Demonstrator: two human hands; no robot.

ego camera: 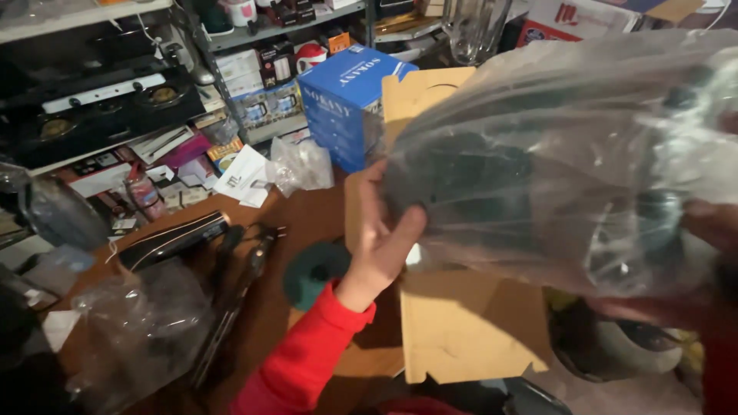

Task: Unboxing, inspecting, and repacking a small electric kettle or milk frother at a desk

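A big clear plastic bag [569, 146] with a dark round appliance part inside fills the upper right. My left hand [382, 238], in a red sleeve, grips the bag's left end from below. My right hand [703, 230] shows only partly at the right edge, blurred behind the plastic, pressed against the bag's other end. Under the bag lies a tan cardboard insert [465, 327] with cut-outs.
A blue carton [344, 104] stands behind the bag. On the brown table lie a teal round lid [311, 270], a black appliance handle [173, 240] with a cord, crumpled plastic bags [138, 330] and papers. Shelves with boxed goods and a stove line the back.
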